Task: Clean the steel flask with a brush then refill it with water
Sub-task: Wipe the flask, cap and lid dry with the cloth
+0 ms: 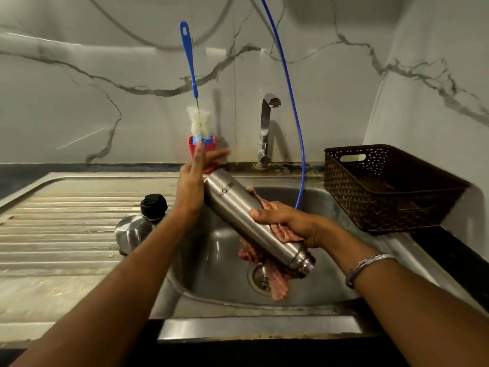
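- One steel flask (254, 221), a brushed-metal cylinder with a ridged neck, lies tilted across the centre of the frame above the sink (325, 205), its base toward the upper left and its open neck down to the lower right.
- Two hands. The right hand (285, 221) grips the flask's lower body from the right, thumb curled over the top, with one pinkish-red cloth (275, 282) bunched between palm and metal and hanging toward the drain.
- The left hand (195, 178) stands edge-on against the flask's base, fingers straight and pressed together; the fingertips are blurred, so the exact contact is hard to tell.
- One bottle brush (197, 112), with a blue plastic handle and a fluffy white bristle head, stands upright in one red square holder (209, 145) at upper centre.
- Two flask lids at centre left on the ribbed steel drainboard: one domed steel cup (132, 233) and one black stopper (154, 206), touching.
- One chrome tap (266, 128), curved.
- One blue hose (291, 102), thin, looping down into the basin.
- One dark brown perforated plastic basket (383, 192), right of the frame.
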Action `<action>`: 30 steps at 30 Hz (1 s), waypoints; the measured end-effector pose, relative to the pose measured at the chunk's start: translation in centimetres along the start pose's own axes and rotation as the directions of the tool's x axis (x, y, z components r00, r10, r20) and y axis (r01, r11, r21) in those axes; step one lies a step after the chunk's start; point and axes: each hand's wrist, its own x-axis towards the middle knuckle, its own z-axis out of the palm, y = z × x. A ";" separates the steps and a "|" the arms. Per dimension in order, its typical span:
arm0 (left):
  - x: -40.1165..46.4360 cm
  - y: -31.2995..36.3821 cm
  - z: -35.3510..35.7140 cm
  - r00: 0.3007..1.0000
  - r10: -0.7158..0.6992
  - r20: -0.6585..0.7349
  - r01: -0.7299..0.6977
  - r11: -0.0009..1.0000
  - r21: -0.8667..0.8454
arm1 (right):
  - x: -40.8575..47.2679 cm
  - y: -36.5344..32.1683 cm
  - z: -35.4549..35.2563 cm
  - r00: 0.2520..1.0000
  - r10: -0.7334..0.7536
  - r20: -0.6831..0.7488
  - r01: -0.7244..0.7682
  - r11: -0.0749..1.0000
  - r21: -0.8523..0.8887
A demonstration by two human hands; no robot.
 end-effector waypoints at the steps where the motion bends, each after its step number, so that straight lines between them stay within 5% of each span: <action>1: -0.1 0.1 -0.6 0.994 0.032 0.106 -0.049 0.985 0.166 | -0.2 0.0 -0.2 1.000 0.025 0.019 -0.025 0.999 -0.030; 3: -0.4 -0.7 -1.3 0.953 0.001 0.303 -0.156 0.860 0.486 | -0.4 -0.1 -0.6 0.999 0.046 0.004 -0.045 0.991 -0.126; 5: -0.6 -1.4 -1.3 0.935 -0.051 0.350 -0.191 0.759 0.622 | -0.4 -0.2 -0.9 0.998 0.048 -0.036 -0.055 0.970 -0.236; 13: 0.2 -2.4 -0.8 0.982 -0.153 -0.109 0.187 0.839 0.511 | -0.3 -1.2 -3.1 0.973 0.008 -0.232 -0.076 0.956 -0.284; 18: 0.2 -3.0 -0.4 0.886 -0.359 -0.295 0.438 0.855 0.277 | 0.1 -0.7 -3.8 0.764 -0.212 -0.610 0.045 0.960 -0.278; 22: -0.6 -3.0 0.5 0.903 -0.238 -0.357 0.357 0.879 0.317 | 0.9 -0.4 -2.9 0.617 -0.126 -0.777 0.028 0.990 -0.138; 25: -1.0 -3.2 0.1 0.911 -0.186 -0.368 0.324 0.875 0.359 | 1.1 -0.4 -2.4 0.512 -0.235 -0.826 0.075 0.971 -0.229; 28: -0.8 -3.3 -0.1 0.851 -0.432 -0.298 0.509 0.819 0.267 | 0.8 -0.8 -2.0 0.406 -0.463 -0.788 0.131 0.883 -0.452; 30: -1.1 -3.2 -0.2 0.691 -0.698 -0.187 0.721 0.648 0.246 | 0.2 -0.8 -2.0 0.346 -0.662 -0.664 0.167 0.740 -0.651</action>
